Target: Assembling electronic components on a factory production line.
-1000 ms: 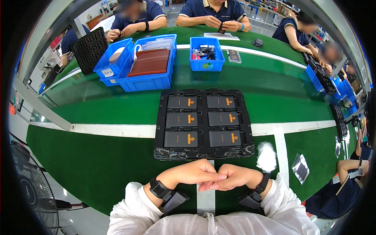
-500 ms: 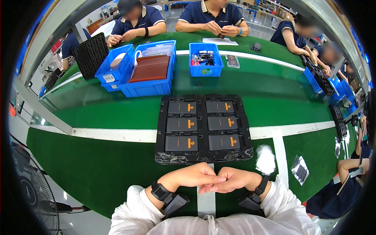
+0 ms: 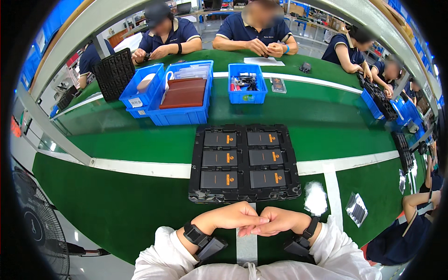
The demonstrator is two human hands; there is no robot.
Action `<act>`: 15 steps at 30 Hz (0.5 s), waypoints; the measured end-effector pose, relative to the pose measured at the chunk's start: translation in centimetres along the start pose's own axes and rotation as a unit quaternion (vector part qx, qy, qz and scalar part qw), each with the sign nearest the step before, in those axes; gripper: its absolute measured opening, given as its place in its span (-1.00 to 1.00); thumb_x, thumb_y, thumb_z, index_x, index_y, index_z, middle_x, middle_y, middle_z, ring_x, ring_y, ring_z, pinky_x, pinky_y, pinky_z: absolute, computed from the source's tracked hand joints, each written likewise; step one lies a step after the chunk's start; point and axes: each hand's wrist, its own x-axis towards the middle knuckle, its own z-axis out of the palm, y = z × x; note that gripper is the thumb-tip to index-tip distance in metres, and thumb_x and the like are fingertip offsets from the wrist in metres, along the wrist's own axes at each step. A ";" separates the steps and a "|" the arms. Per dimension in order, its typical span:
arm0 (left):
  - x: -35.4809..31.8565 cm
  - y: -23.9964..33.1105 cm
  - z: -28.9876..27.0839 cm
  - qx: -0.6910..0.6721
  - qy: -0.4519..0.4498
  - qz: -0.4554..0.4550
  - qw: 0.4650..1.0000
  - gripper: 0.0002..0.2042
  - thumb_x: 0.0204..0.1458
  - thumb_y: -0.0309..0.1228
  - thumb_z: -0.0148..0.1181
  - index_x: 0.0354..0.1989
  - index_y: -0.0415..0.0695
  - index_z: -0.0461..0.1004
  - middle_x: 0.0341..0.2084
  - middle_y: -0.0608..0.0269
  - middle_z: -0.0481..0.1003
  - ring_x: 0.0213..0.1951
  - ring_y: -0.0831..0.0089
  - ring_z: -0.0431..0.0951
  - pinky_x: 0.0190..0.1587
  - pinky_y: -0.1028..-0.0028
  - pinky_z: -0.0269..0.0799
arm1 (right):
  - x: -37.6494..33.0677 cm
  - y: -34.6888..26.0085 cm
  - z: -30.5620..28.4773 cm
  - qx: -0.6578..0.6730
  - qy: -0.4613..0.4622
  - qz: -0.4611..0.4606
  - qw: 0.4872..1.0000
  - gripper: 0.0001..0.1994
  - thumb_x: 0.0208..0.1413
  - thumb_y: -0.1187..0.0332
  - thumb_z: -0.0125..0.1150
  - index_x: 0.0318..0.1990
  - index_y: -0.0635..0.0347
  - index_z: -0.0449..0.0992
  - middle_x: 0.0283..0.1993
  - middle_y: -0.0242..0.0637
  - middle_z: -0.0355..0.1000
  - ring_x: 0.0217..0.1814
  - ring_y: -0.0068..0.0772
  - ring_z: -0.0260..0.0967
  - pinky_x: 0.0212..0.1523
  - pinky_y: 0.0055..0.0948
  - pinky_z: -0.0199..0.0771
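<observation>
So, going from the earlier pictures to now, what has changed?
Mainly the view: the black molded tray, blue bins and both hands sit lower in the picture, so the head probably tilted up. Nothing was taken hold of or let go. The left hand and right hand stay together before the tray; its six dark boxes remain seated.

Big green smooth-topped bench (image 3: 116, 200) w/ long, straight white strips (image 3: 140, 167) across it. Pale grey metal frame (image 3: 58, 133): slanting post on pic L, bar arching over top (lens bend). Lower L, black, round, wire-cage fan (image 3: 35, 227) near bench edge; pale, glossy floor (image 3: 88, 266) there w/ small bright reflections. Bkgd: long, pale, metal-framed far bench (image 3: 310, 24), dark flat monitor (image 3: 184, 8), brown, boxy, wood-look cabinet (image 3: 116, 37) upper L. Blue boxy shapes (image 3: 46, 31) at upper-L rim, too blurred to ID. Room brightly lit.
</observation>
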 end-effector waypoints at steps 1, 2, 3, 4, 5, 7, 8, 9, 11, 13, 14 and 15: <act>0.0 0.0 0.0 0.004 0.003 0.000 1.000 -0.55 -0.02 -0.10 -0.05 -0.77 -0.21 0.40 -0.87 0.30 0.33 -0.79 0.63 0.32 -0.71 0.68 0.21 | 0.0 0.2 -0.1 -0.002 -0.001 -0.001 1.000 -0.75 0.06 0.30 -0.04 -0.45 0.32 0.45 -0.85 -0.56 -0.02 -0.79 -0.77 -0.15 -0.65 -0.73 0.04; 0.0 0.1 -0.1 0.006 0.003 0.002 1.000 -0.55 -0.02 -0.10 -0.05 -0.77 -0.21 0.40 -0.87 0.30 0.33 -0.79 0.63 0.32 -0.71 0.68 0.21 | 0.0 0.4 -0.2 -0.007 -0.006 -0.005 1.000 -0.75 0.06 0.30 -0.04 -0.48 0.32 0.45 -0.85 -0.56 -0.01 -0.79 -0.77 -0.15 -0.61 -0.74 0.08; 0.0 0.1 -0.1 0.005 -0.005 0.001 1.000 -0.57 -0.01 -0.13 -0.05 -0.76 -0.22 0.40 -0.86 0.32 0.34 -0.77 0.66 0.33 -0.69 0.69 0.19 | 0.0 0.5 -0.4 -0.011 -0.011 -0.009 1.000 -0.74 0.06 0.30 -0.04 -0.51 0.31 0.44 -0.85 -0.56 -0.01 -0.79 -0.77 -0.15 -0.58 -0.74 0.12; 0.0 0.2 -0.1 0.005 -0.012 -0.001 1.000 -0.58 0.00 -0.17 -0.05 -0.76 -0.22 0.40 -0.86 0.34 0.34 -0.75 0.69 0.33 -0.68 0.71 0.17 | -0.1 0.4 -0.3 -0.013 -0.011 -0.010 1.000 -0.74 0.06 0.30 -0.04 -0.51 0.31 0.44 -0.85 -0.56 -0.01 -0.79 -0.77 -0.15 -0.58 -0.74 0.12; 0.0 0.2 -0.1 0.006 -0.011 0.000 1.000 -0.58 0.00 -0.17 -0.05 -0.76 -0.22 0.40 -0.86 0.34 0.34 -0.75 0.69 0.33 -0.68 0.71 0.17 | -0.1 0.3 -0.3 -0.012 -0.010 0.004 1.000 -0.73 0.06 0.30 -0.04 -0.51 0.32 0.44 -0.85 -0.55 -0.01 -0.79 -0.77 -0.15 -0.55 -0.75 0.14; -0.1 0.2 0.0 -0.004 -0.005 -0.003 1.000 -0.58 0.00 -0.17 -0.04 -0.76 -0.21 0.40 -0.86 0.34 0.34 -0.75 0.70 0.32 -0.68 0.71 0.17 | -0.1 0.1 -0.2 -0.012 -0.009 0.017 1.000 -0.73 0.06 0.30 -0.04 -0.51 0.32 0.44 -0.85 -0.55 -0.02 -0.79 -0.77 -0.15 -0.52 -0.76 0.16; -0.1 0.2 0.0 -0.004 -0.005 -0.003 1.000 -0.58 0.00 -0.17 -0.04 -0.76 -0.21 0.40 -0.86 0.34 0.34 -0.75 0.70 0.32 -0.68 0.71 0.17 | -0.1 0.1 -0.2 -0.008 -0.012 0.009 1.000 -0.73 0.06 0.30 -0.04 -0.53 0.32 0.44 -0.85 -0.55 -0.02 -0.79 -0.77 -0.16 -0.53 -0.76 0.15; -0.1 0.2 0.0 -0.004 -0.005 -0.005 1.000 -0.58 0.00 -0.17 -0.05 -0.76 -0.21 0.40 -0.86 0.34 0.34 -0.75 0.70 0.32 -0.68 0.71 0.17 | -0.1 0.1 -0.2 -0.003 -0.015 0.002 1.000 -0.73 0.06 0.30 -0.03 -0.54 0.32 0.43 -0.85 -0.55 -0.02 -0.80 -0.77 -0.17 -0.54 -0.77 0.14; 0.0 0.2 0.0 -0.003 -0.004 -0.007 1.000 -0.58 0.00 -0.17 -0.05 -0.76 -0.21 0.40 -0.86 0.35 0.34 -0.75 0.71 0.32 -0.68 0.70 0.17 | -0.1 -0.3 -0.1 -0.003 -0.006 0.019 1.000 -0.71 0.05 0.30 -0.03 -0.61 0.30 0.41 -0.85 -0.54 -0.03 -0.77 -0.77 -0.11 -0.51 -0.75 0.15; 0.0 0.2 -0.1 0.000 -0.002 -0.011 1.000 -0.59 0.00 -0.18 -0.04 -0.76 -0.22 0.39 -0.86 0.35 0.34 -0.75 0.71 0.32 -0.67 0.70 0.17 | 0.0 -0.2 -0.2 -0.001 0.003 0.036 0.999 -0.68 0.05 0.30 -0.02 -0.67 0.28 0.38 -0.86 -0.53 -0.03 -0.75 -0.77 -0.05 -0.48 -0.74 0.17; 0.0 0.1 -0.1 0.002 -0.004 -0.011 1.000 -0.59 0.00 -0.18 -0.04 -0.76 -0.22 0.39 -0.86 0.35 0.34 -0.75 0.71 0.32 -0.67 0.70 0.17 | 0.1 0.3 -0.3 -0.001 -0.002 0.013 1.000 -0.65 0.05 0.30 -0.02 -0.73 0.26 0.34 -0.86 -0.52 -0.04 -0.71 -0.76 0.01 -0.43 -0.71 0.19; 0.0 0.1 -0.1 0.000 -0.005 -0.008 1.000 -0.59 0.01 -0.19 -0.04 -0.76 -0.22 0.39 -0.86 0.35 0.34 -0.75 0.71 0.31 -0.67 0.70 0.16 | 0.1 0.5 -0.4 0.000 -0.007 -0.009 1.000 -0.62 0.05 0.30 -0.01 -0.79 0.23 0.30 -0.86 -0.51 -0.04 -0.66 -0.75 0.08 -0.38 -0.69 0.21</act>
